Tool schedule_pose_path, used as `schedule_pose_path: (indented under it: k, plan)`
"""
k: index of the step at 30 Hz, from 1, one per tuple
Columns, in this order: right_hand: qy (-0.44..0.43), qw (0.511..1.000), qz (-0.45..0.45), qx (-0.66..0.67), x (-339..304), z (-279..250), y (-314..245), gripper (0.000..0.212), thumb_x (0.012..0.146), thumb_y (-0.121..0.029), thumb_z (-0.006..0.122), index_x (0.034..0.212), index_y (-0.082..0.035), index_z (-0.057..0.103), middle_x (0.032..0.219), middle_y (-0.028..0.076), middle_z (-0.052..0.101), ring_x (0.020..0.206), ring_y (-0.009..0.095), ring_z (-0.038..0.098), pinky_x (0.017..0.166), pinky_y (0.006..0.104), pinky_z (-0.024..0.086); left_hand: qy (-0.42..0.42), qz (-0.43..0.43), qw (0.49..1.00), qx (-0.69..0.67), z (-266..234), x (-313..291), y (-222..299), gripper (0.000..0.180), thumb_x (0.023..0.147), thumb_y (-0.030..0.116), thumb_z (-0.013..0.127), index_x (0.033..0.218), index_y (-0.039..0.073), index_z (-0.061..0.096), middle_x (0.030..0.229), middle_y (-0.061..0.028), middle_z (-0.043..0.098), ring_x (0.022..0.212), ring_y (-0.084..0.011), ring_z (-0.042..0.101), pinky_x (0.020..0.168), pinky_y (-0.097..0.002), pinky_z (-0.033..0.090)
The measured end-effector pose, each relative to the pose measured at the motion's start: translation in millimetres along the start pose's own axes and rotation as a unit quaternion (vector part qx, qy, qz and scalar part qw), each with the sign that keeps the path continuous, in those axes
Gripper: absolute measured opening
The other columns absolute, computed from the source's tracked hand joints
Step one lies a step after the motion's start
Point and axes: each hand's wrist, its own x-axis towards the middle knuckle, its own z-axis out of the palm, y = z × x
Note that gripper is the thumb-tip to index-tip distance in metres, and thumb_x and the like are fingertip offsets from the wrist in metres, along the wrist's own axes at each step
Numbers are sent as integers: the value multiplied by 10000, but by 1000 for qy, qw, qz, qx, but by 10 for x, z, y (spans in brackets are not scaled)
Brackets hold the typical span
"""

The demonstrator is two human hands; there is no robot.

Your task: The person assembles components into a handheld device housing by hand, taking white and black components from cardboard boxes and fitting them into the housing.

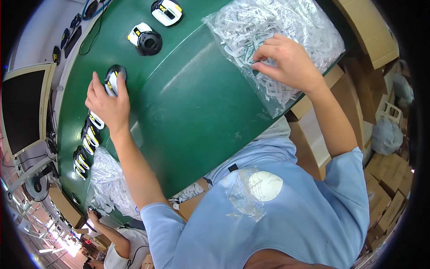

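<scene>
Light-blue cloth covers the person's torso in a short-sleeved shirt [304, 210], and from its sleeves two bare forearms stretch over a green tabletop [188, 130]. The left arm reaches out almost straight, its hand [109, 105] back upward, the thumb spread well away from the fingers. Between them lies a black-and-white moulded device [113, 77] with yellow accents; the thumb overlaps its edge, though whether it presses there cannot be told. Beyond these fingertips and to their right sit two similar devices [145, 39]; a row of more [90, 136] runs back beside the wrist. The right arm bends at the elbow, its hand [286, 62] curled, thumb and index tips drawn close together; whether they pinch anything cannot be told. Under and beyond those fingers spreads a clear bag [277, 20] full of translucent plastic pieces. Left of the left fingers stands a monitor [26, 110].
</scene>
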Motion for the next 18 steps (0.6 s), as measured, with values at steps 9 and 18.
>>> schedule_pose_path:
  k: [9,18]
  plan:
    - [-45,999,7,-21,110,53,192,135,906,-181,769,984,-94,701,929,64,725,922,327,657,825,455,543,-145,-141,976,-80,597,463,646,1064,829,759,761,1396,-123,583,1293,-385,657,1276,-482,613,1106,-544,479]
    - [55,994,9,99,105,-49,131,203,949,-41,709,1135,-63,786,909,75,740,793,223,617,734,347,505,-117,3,976,-182,846,698,419,676,907,391,705,1485,55,604,1474,-264,570,1361,-460,528,1149,-524,461]
